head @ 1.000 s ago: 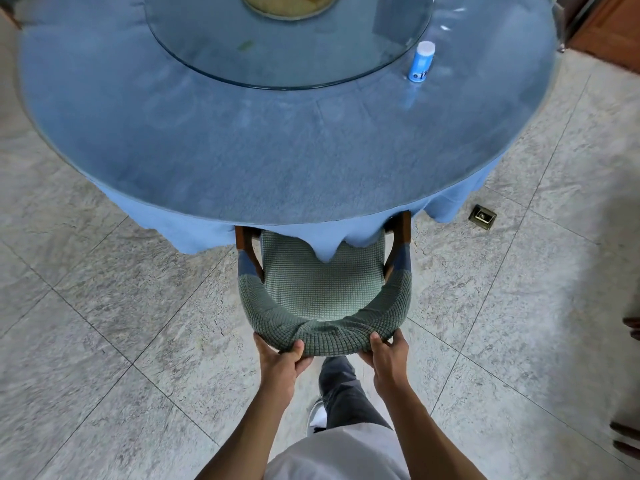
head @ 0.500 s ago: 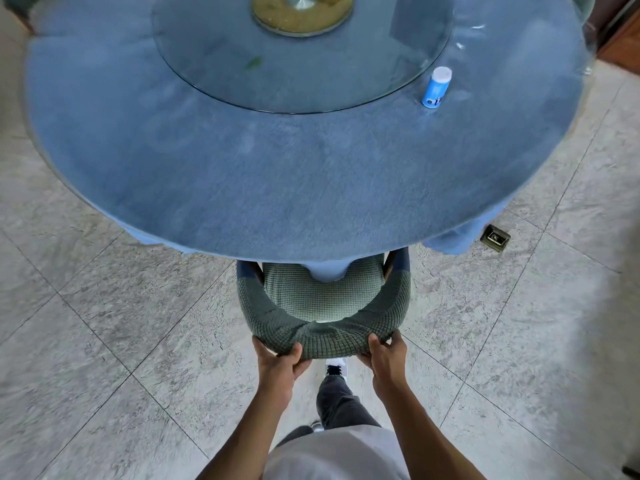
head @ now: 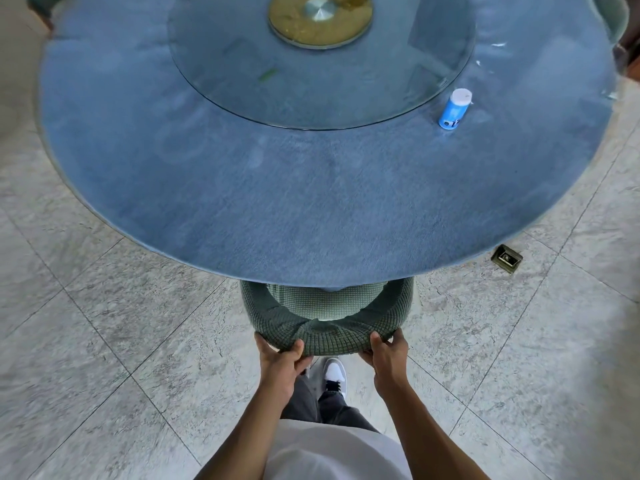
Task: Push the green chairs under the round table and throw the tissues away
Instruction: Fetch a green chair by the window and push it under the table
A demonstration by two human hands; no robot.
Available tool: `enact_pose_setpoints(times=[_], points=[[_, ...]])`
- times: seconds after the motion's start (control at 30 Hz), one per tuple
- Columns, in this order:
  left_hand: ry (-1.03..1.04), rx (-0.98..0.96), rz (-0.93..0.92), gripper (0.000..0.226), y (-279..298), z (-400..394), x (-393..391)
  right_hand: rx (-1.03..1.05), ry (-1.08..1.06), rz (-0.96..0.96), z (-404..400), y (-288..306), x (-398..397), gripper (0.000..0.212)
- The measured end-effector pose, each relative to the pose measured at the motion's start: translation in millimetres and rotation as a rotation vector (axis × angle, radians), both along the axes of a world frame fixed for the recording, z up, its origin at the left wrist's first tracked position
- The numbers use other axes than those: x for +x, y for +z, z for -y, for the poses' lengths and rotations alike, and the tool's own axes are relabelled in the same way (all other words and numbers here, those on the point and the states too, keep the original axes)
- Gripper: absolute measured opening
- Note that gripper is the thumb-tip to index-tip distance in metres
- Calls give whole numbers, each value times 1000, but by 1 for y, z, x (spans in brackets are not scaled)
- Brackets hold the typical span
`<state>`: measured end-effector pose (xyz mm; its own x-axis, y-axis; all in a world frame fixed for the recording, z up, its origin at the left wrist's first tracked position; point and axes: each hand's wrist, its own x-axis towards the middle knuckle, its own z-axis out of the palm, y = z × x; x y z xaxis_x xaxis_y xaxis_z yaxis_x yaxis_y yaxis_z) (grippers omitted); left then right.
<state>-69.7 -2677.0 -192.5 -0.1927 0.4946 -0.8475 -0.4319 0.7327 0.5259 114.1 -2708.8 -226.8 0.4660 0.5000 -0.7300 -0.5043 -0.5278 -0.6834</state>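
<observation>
A green chair [head: 329, 327] with a curved, checked-fabric backrest stands mostly under the near edge of the round table [head: 277, 209], which has a blue cloth under glass. Only the backrest and a strip of the seat show. My left hand [head: 280, 358] grips the backrest's left rear rim. My right hand [head: 384, 351] grips its right rear rim. No tissues are visible.
A glass turntable [head: 322, 81] with a gold hub sits at the table's centre. A small blue and white bottle [head: 453, 109] stands on the table at the right. A brass floor socket [head: 507, 258] lies in the grey tiled floor. My shoe [head: 334, 370] is behind the chair.
The chair has slid further under the table with both hands on its backrest; its armrests and most of the seat are now hidden. I have stepped closer to the table.
</observation>
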Motion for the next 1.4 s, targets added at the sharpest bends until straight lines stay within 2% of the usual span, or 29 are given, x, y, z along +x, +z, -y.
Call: enact_pose_setpoints(times=[0.6, 0.87, 1.4], points=[[-2, 24, 34, 106, -13, -59, 1, 24, 2, -17, -62, 9, 4, 24], [-23, 54, 31, 101, -19, -81, 0, 85, -16, -52, -83, 13, 4, 35], [-26, 59, 30, 105, -19, -93, -1, 48, -25, -6, -94, 6, 4, 29]])
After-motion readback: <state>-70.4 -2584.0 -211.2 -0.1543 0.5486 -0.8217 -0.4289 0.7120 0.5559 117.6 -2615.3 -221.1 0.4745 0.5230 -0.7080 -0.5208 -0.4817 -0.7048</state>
